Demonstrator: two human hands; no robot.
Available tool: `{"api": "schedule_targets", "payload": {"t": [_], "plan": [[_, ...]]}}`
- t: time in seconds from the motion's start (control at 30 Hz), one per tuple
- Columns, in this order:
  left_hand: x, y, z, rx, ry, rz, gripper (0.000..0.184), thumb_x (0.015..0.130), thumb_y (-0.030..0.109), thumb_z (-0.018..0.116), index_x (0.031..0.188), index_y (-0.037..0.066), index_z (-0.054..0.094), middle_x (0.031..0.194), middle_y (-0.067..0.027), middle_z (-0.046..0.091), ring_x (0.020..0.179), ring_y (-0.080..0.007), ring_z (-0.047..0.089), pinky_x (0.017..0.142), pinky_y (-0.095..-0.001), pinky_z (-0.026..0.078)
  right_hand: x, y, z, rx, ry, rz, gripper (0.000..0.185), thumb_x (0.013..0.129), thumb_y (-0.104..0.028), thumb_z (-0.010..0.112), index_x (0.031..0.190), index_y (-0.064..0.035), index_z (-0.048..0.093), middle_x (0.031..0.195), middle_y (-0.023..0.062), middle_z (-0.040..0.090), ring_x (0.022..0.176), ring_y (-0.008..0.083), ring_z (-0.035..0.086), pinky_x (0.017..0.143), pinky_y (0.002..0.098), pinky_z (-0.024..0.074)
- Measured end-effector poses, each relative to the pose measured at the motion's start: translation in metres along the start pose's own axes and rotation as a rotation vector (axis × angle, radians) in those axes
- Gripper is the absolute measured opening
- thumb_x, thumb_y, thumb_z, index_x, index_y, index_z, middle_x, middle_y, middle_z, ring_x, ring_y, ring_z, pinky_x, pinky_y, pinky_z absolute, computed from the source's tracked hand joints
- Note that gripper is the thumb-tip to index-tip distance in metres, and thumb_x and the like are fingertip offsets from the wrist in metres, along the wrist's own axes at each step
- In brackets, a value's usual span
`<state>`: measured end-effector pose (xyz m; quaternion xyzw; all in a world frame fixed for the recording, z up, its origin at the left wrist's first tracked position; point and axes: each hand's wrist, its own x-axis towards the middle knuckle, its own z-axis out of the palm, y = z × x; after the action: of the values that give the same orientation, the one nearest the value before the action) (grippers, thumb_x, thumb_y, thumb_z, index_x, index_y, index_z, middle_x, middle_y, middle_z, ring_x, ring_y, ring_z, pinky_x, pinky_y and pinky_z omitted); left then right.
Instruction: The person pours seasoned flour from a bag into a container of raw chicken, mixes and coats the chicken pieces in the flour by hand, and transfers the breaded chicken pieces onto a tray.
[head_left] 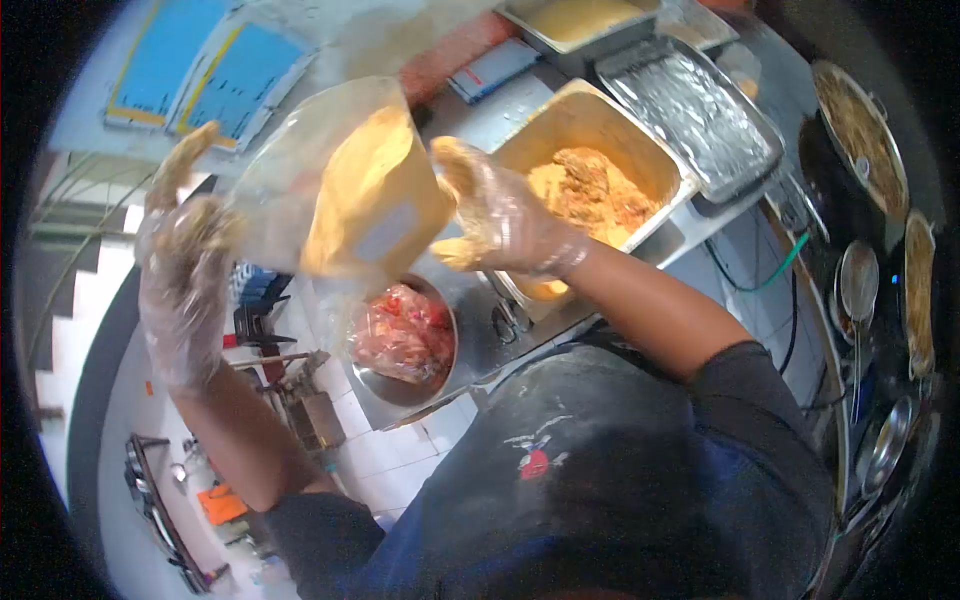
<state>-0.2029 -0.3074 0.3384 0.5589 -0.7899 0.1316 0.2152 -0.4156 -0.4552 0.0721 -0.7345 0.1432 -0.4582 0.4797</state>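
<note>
Dark cloth (600, 430) over the wearer's torso fills the bottom of my feed, with a small red print on its front. Beyond it I see both hands raised and apart, in clear plastic gloves, with a bag (365, 195) up in the air between them. The bag is see-through and loose on its left side, heavy with orange-yellow powder on its right, and it bears a pale label low down.

From where I sit, the left hand (190, 260) is at the clear side of the bag, one finger pointing up and the others curled; motion blur keeps me from telling whether they grip the plastic. The right hand (505, 215) is at the filled side, thumb and fingers spread about the bag's edge, their tips caked with powder. I cannot tell whether it is pinching.

Below the bag, on a steel tabletop (475, 345), I make out a metal bowl (390, 385) with pinkish-red raw pieces (405, 335) inside, partly wrapped in clear plastic. Past the right hand is a deep tray (545, 108) holding more orange powder and some coated pieces (598, 190). Just beside this tray is a foil-covered pan (695, 110). Over at the far right of my view I spot a strainer (858, 280).
</note>
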Motion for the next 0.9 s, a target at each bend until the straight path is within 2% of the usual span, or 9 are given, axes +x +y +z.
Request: {"api": "schedule_targets", "payload": {"t": [0.07, 0.17, 0.2, 0.23, 0.37, 0.43, 0.57, 0.77, 0.9], "plan": [[-0.017, 0.003, 0.010, -0.111, -0.005, -0.123, 0.033, 0.099, 0.001, 0.067, 0.131, 0.004, 0.067, 0.141, -0.0134, 0.063, 0.123, -0.0250, 0.061, 0.110, -0.0419, 0.048, 0.000, -0.016, 0.009, 0.560, 0.056, 0.157, 0.108, 0.069, -0.039, 0.104, 0.153, 0.0011, 0.049, 0.143, 0.0209, 0.066, 0.133, 0.0288, 0.064, 0.112, 0.0418, 0.0532], [-0.024, 0.004, 0.038, -0.527, 0.045, -0.413, 0.035, 0.099, -0.001, 0.067, 0.134, 0.002, 0.065, 0.137, -0.0109, 0.065, 0.122, -0.0225, 0.062, 0.107, -0.0391, 0.050, -0.018, -0.015, -0.005, 0.480, -0.071, -0.009, 0.096, 0.069, -0.033, 0.104, 0.147, -0.0035, 0.055, 0.136, 0.0136, 0.071, 0.127, 0.0244, 0.066, 0.109, 0.0390, 0.0554], [-0.026, 0.007, 0.049, -0.582, 0.040, -0.508, 0.037, 0.098, -0.001, 0.067, 0.135, 0.001, 0.065, 0.136, -0.0108, 0.065, 0.122, -0.0228, 0.062, 0.107, -0.0390, 0.049, -0.033, -0.029, -0.008, 0.975, -0.149, 0.267, 0.090, 0.070, -0.031, 0.103, 0.143, -0.0049, 0.058, 0.132, 0.0096, 0.073, 0.124, 0.0217, 0.068, 0.109, 0.0392, 0.0549], [-0.021, 0.014, 0.059, -0.632, 0.034, -0.605, 0.038, 0.098, 0.000, 0.067, 0.135, 0.001, 0.065, 0.134, -0.0108, 0.066, 0.123, -0.0231, 0.062, 0.108, -0.0388, 0.049, -0.044, -0.020, -0.004, 0.981, -0.136, 0.278, 0.090, 0.070, -0.031, 0.103, 0.143, -0.0049, 0.058, 0.132, 0.0096, 0.073, 0.124, 0.0217, 0.068, 0.109, 0.0392, 0.0549], [0.025, 0.027, 0.112, -0.295, -0.244, -0.374, 0.038, 0.100, -0.004, 0.065, 0.138, -0.002, 0.068, 0.137, -0.0112, 0.069, 0.122, -0.0197, 0.066, 0.106, -0.0335, 0.052, -0.104, 0.031, 0.039, 0.732, -0.141, 0.289, 0.079, 0.081, -0.034, 0.094, 0.145, -0.0065, 0.057, 0.135, 0.0118, 0.071, 0.126, 0.0229, 0.067, 0.114, 0.0431, 0.0524], [0.037, 0.025, 0.141, -0.451, -0.267, -0.463, 0.036, 0.100, -0.005, 0.066, 0.135, -0.002, 0.071, 0.133, -0.0092, 0.072, 0.118, -0.0163, 0.067, 0.103, -0.0305, 0.053, -0.118, 0.009, 0.029, 1.373, -0.049, 0.522, 0.081, 0.093, -0.036, 0.087, 0.157, -0.0053, 0.049, 0.147, 0.0106, 0.064, 0.133, 0.0188, 0.062, 0.117, 0.0386, 0.0481], [0.049, 0.027, 0.171, -0.719, -0.282, -0.843, 0.030, 0.099, 0.001, 0.069, 0.128, 0.000, 0.076, 0.121, -0.0051, 0.076, 0.109, -0.0124, 0.067, 0.096, -0.0282, 0.054, -0.141, 0.002, 0.015, 1.354, 0.033, 0.623, 0.070, 0.100, -0.041, 0.076, 0.155, -0.0044, 0.051, 0.142, 0.0119, 0.067, 0.129, 0.0204, 0.066, 0.110, 0.0380, 0.0537], [0.058, 0.037, 0.190, -0.583, -0.327, -0.840, 0.030, 0.097, 0.009, 0.074, 0.127, 0.003, 0.077, 0.113, -0.0029, 0.076, 0.099, -0.0114, 0.067, 0.089, -0.0278, 0.054, -0.147, -0.006, 0.011, 1.384, 0.010, 0.975, 0.055, 0.104, -0.034, 0.063, 0.148, -0.0024, 0.058, 0.133, 0.0149, 0.072, 0.117, 0.0249, 0.074, 0.103, 0.0418, 0.0596], [0.064, 0.036, 0.204, -0.577, -0.319, -0.949, 0.032, 0.098, 0.011, 0.074, 0.128, 0.003, 0.076, 0.110, -0.0030, 0.075, 0.098, -0.0120, 0.067, 0.087, -0.0276, 0.054, -0.140, -0.005, 0.004, 1.304, 0.063, 0.930, 0.056, 0.104, -0.038, 0.062, 0.148, -0.0025, 0.058, 0.132, 0.0152, 0.072, 0.116, 0.0259, 0.074, 0.103, 0.0433, 0.0598]]}}
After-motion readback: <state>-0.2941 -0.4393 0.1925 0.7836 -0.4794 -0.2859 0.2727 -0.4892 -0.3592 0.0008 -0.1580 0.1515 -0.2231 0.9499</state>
